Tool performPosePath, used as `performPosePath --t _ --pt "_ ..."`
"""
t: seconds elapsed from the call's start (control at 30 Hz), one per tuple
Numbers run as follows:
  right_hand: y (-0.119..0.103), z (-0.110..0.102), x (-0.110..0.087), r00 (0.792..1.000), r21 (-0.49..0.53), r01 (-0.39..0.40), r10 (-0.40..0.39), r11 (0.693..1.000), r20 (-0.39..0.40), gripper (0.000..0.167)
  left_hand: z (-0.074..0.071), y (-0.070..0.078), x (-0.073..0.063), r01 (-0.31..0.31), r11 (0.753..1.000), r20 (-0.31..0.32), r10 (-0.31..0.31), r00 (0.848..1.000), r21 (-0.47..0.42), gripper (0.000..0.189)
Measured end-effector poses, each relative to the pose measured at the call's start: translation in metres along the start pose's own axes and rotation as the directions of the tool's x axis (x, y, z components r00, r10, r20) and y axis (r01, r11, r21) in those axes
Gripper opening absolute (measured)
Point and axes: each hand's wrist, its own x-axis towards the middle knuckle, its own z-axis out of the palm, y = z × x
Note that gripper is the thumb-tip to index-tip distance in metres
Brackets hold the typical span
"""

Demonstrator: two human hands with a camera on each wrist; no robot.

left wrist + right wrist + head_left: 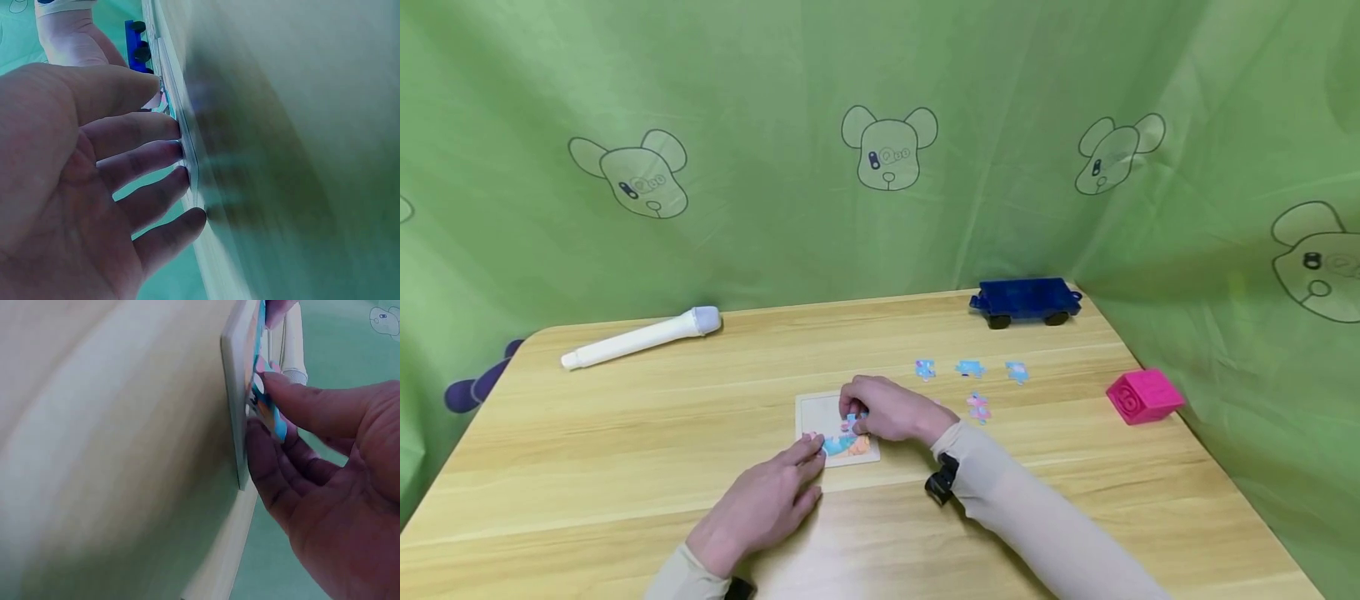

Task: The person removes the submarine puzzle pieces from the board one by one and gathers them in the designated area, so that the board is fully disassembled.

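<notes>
A small square puzzle board (800,410) lies on the table, with fitted blue and orange jigsaw pieces (838,446) along its near side. My right hand (889,407) is over the board, pinching a jigsaw piece (275,417) between thumb and fingers; the piece is tilted close to the board's surface. The fingers of my left hand (767,498) are extended and rest on the board's near left part. In the left wrist view, the left hand's fingertips (177,150) touch the board's edge. Part of the board is hidden under both hands.
Several loose jigsaw pieces (970,368) lie right of the board, one partly behind the right wrist. A white toy microphone (640,338) lies at the back left, a dark blue toy wagon (1028,301) at the back right. A pink block (1144,396) sits near the right edge. Green curtains (775,233) hang behind.
</notes>
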Motion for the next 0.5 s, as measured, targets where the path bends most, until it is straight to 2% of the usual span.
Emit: performPosePath --t 0.13,0.33,0.5 --pt "0.001 -0.003 -0.002 1.0 0.03 0.022 -0.023 0.999 0.011 0.016 0.0 0.0 0.001 -0.012 1.0 -0.004 0.012 1.0 -0.004 0.043" --pt "0.0 -0.011 -0.008 0.999 0.134 0.039 -0.043 0.99 0.027 0.015 0.0 0.0 0.001 -0.013 1.0 -0.007 0.013 1.0 -0.005 0.044" --pt "0.003 -0.017 -0.014 0.999 0.162 0.041 -0.044 0.986 0.016 0.014 0.0 0.0 0.001 -0.011 1.0 -0.009 0.01 1.0 -0.008 0.044"
